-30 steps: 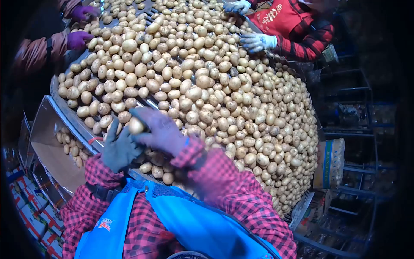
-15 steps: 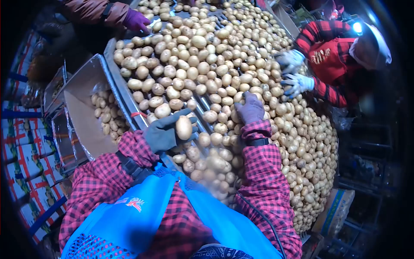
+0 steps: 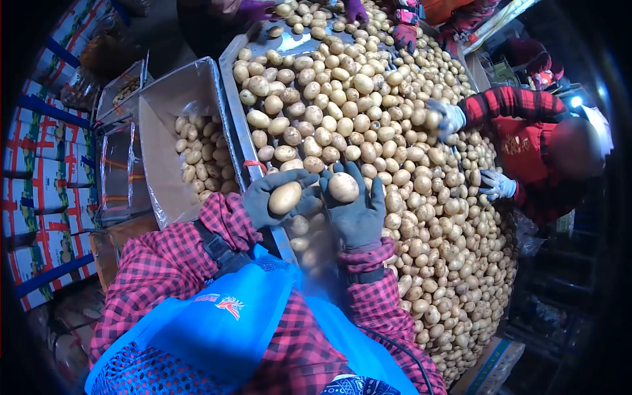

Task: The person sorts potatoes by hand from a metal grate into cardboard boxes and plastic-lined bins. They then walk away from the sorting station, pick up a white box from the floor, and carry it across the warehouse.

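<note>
My left hand (image 3: pixel 266 194), in a dark grey glove, curls around an oval potato (image 3: pixel 285 197) near the metal edge of the sorting table (image 3: pixel 232 108). Beside it, my right hand (image 3: pixel 355 214) is turned palm up with a round pale potato (image 3: pixel 343 187) resting in it, fingers bent up around the potato. Both hands are over a thick spread of loose potatoes (image 3: pixel 421 230). A few potatoes below my hands are blurred.
Left of the table stands a plastic-lined cardboard box (image 3: pixel 158 118) with potatoes inside. Stacked printed cartons (image 3: pixel 52 191) fill the far left. Across the potatoes, a co-worker in a red apron (image 3: pixel 526 141) reaches in with white gloves. Other workers' gloved hands (image 3: pixel 405 36) are at the top.
My right hand has come back from the pile toward my left, turned palm up, and now has a potato. My left hand still holds one. The view has shifted.
</note>
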`<move>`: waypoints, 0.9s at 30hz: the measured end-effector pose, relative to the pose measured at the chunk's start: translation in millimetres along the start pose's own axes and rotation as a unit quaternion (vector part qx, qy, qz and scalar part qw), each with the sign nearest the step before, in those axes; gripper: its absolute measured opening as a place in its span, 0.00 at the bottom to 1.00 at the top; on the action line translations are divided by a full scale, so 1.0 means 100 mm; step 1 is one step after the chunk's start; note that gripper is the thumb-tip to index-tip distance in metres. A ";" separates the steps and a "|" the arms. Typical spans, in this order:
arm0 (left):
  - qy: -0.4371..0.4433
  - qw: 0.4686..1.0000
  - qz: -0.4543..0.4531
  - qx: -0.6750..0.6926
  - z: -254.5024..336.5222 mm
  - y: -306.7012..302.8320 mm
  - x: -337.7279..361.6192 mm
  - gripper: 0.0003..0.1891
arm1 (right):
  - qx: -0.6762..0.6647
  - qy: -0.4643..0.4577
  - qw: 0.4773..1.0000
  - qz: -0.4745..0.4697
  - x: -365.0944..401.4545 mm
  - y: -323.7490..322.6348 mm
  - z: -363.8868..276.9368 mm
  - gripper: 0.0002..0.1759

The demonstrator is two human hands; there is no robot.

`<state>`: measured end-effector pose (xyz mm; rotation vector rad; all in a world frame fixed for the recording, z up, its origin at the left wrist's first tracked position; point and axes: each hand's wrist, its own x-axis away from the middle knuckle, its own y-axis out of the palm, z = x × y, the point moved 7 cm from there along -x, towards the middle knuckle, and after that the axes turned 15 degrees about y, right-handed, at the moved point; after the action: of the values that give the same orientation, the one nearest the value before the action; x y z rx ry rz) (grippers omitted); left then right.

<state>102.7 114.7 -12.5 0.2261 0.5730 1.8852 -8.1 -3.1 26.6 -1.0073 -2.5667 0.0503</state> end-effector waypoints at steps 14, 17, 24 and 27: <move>-0.005 0.986 -0.054 0.154 0.25 -0.03 0.36 0.30 | 0.011 -0.029 0.987 -0.156 0.24 0.74 -0.25 0.39; 0.069 0.983 -0.072 0.154 0.39 -0.12 0.34 0.27 | -0.053 0.020 0.990 -0.132 0.30 0.73 -0.30 0.37; 0.022 0.963 0.185 0.193 0.79 -1.14 0.54 0.28 | -0.070 0.109 0.986 -0.108 0.45 0.58 -0.39 0.35; -0.011 0.910 0.362 0.200 0.79 -1.96 0.79 0.26 | -0.075 0.134 0.982 -0.114 0.47 0.59 -0.35 0.34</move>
<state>267.1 264.6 -49.3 0.8212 0.9500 2.4486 11.3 68.4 64.7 -0.7067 -2.4438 -0.3229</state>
